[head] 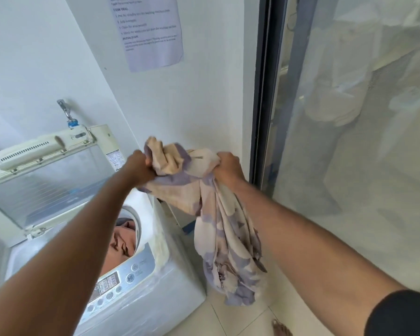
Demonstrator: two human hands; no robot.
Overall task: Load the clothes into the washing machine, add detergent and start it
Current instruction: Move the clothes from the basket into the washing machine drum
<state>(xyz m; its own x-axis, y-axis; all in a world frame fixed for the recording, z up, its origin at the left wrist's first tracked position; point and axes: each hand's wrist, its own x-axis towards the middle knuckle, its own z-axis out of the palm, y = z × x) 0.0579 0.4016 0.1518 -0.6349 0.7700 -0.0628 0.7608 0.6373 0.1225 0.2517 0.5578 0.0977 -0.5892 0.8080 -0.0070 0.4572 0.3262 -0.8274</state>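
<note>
Beige-and-lilac patterned cloth [218, 214], bunched up and held out at arm's length, well apart from the drum and off to its right, long tail hanging down toward the tiled floor [243, 318]. Right hand [228, 166] clenched round one gathered end, left hand [140, 164] clenched round the other, fingers curled tight into the fabric on both. Just below the left arm sat the washing machine [155, 282], top-loader, lid [46, 175] flipped up and back, drum opening [125, 236] showing some pinkish laundry already inside. Control panel [121, 277] nearest the camera, untouched by the look of it. Looked like the loading step, midway. Next move probably needed a swing left over the opening, then a drop with that trailing end fed in too. Couldn't spot any detergent. Further back, printed sheet [148, 30] stuck on the wall, glass door [349, 141] to the right.
</note>
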